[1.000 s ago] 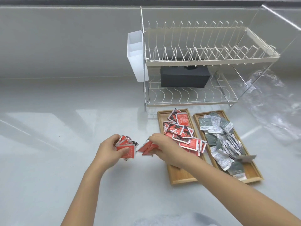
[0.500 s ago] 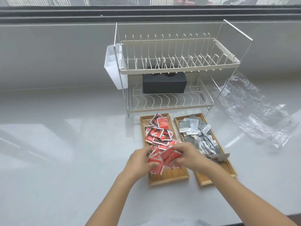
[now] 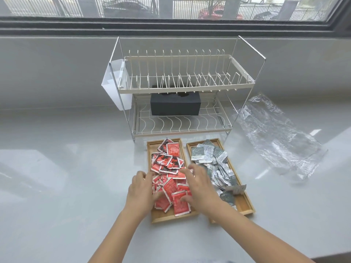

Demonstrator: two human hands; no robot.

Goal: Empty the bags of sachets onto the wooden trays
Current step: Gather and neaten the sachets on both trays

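Behind trays [image 3: 166, 217], rack [image 3: 182, 88], perhaps bag [image 3: 279, 137].

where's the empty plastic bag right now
In the head view the clear plastic bag lies flat on the grey counter at the right, beside the dish rack and beyond the tray of grey sachets.

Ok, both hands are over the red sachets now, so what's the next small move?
Probably lift both hands clear. The left hand and right hand lie open on the red sachets, which already fill the left tray. The grey sachets fill the right tray.
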